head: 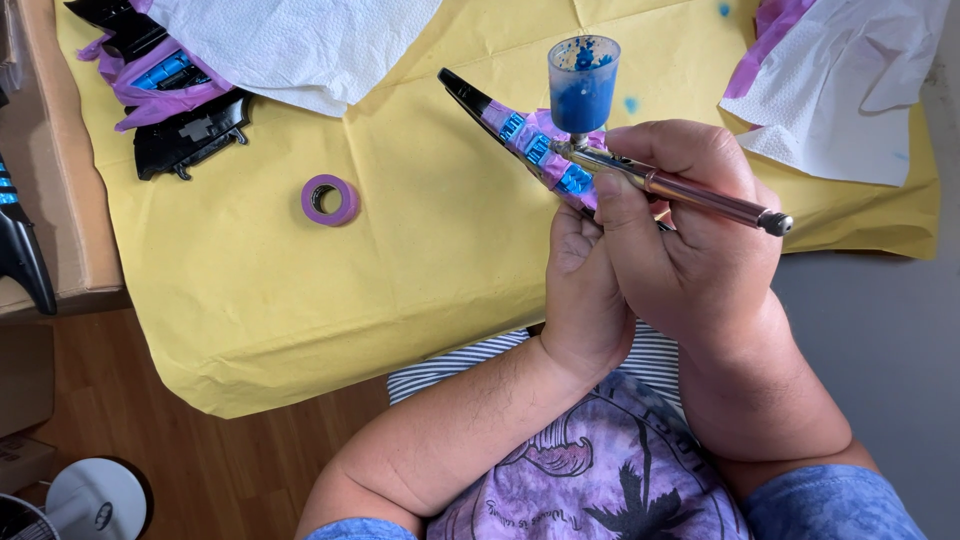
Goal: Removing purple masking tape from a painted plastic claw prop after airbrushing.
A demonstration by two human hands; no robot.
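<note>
My right hand grips a metal airbrush with a clear cup of blue paint on top; its nozzle points left at a masked part. My left hand, partly hidden behind the right, holds that long black plastic part, which is wrapped in purple masking tape with bright blue painted patches showing. The part's black tip sticks up and to the left over the yellow paper.
A roll of purple tape lies on the yellow paper to the left. More black parts with purple tape sit at the upper left beside a white paper towel. Another towel lies upper right. A cardboard box stands left.
</note>
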